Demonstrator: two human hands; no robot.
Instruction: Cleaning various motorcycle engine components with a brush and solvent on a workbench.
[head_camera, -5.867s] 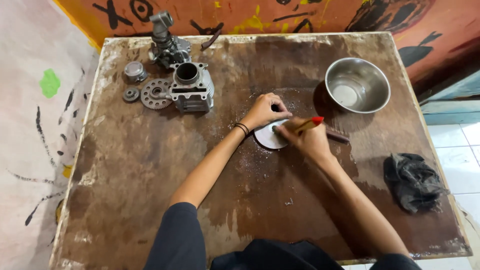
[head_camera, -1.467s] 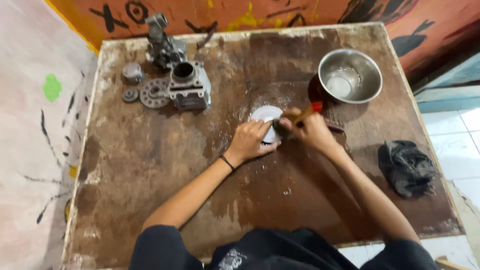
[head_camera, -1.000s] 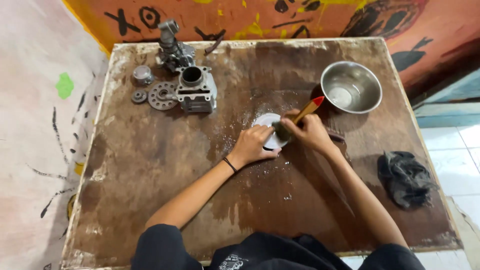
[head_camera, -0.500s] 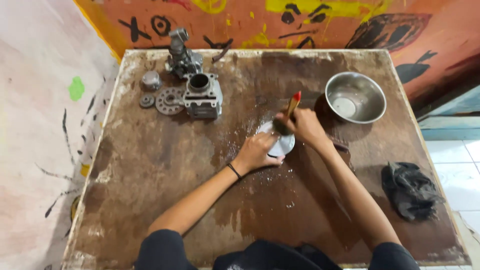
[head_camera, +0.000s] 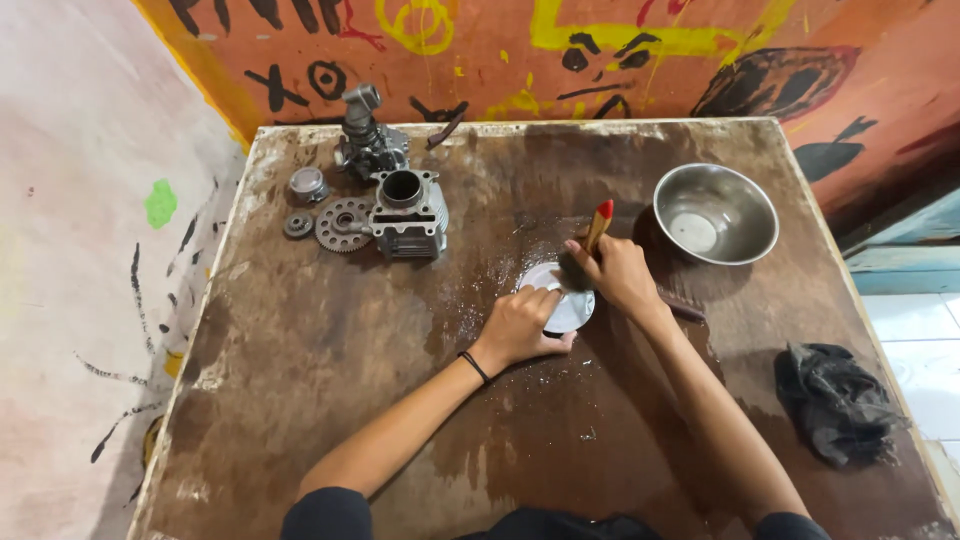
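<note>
Table (head_camera: 330, 400): brown, worn, wet-stained top, seen from above; both forearms reach up over it from the near edge.

Left hand (head_camera: 520, 325): black band at the wrist; palm down, fingers pressed on the near-left edge of the disc, pinning it flat. Grip holds the disc against the table.

Disc (head_camera: 572, 308): pale, round, lying flat near the table's middle, partly covered by both hands. Wet specks lie on the table around it.

Right hand (head_camera: 620, 275): just beyond and right of the disc, grip closed around the brush handle.

Brush (head_camera: 598, 226): wooden handle with a red tip. Long axis nearly upright in the view, leaning slightly right; red tip points away toward the far wall, working end points down onto the far edge of the disc. The bristles are mostly hidden by the fingers.

Rag (head_camera: 835, 400): dark, crumpled, at the right edge of the table, well apart from the hands.

Bowl (head_camera: 716, 212): steel, round, open side up, just right of the brush and beyond the right hand.

Cylinder (head_camera: 408, 215): grey metal engine block with its bore facing up, far left of the disc; gear (head_camera: 343, 224) touching its left side; smaller round parts further left.

Carburettor (head_camera: 366, 142): grey, at the far left edge, beside the painted wall.
</note>
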